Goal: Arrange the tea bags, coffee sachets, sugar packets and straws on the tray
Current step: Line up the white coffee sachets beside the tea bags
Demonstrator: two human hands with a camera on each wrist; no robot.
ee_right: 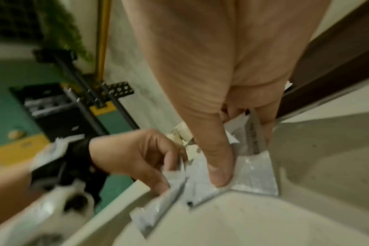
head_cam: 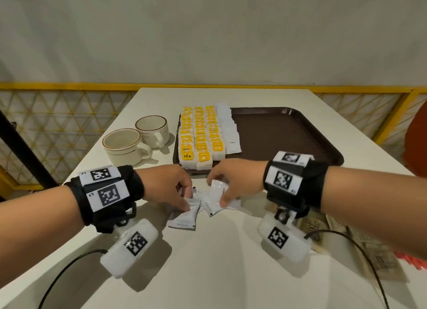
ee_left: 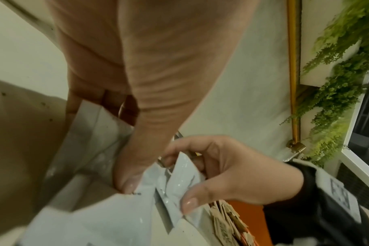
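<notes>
Loose white coffee sachets (head_cam: 184, 216) lie on the table just in front of the dark brown tray (head_cam: 277, 135). My left hand (head_cam: 187, 198) pinches one sachet (ee_left: 95, 133) between thumb and curled fingers. My right hand (head_cam: 217, 190) pinches another sachet (ee_right: 255, 174), thumb on top. The two hands are close together over the pile. On the tray's left part lie rows of yellow-tagged tea bags (head_cam: 201, 137) and one row of white coffee sachets (head_cam: 228, 128). Brown sugar packets (head_cam: 369, 246) and red straws (head_cam: 413, 262) lie on the table at my right.
Two cream cups (head_cam: 122, 146) (head_cam: 151, 128) stand left of the tray. The tray's right part is bare. Cables trail from both wrist cameras over the near table. A yellow railing runs behind the table's far edge.
</notes>
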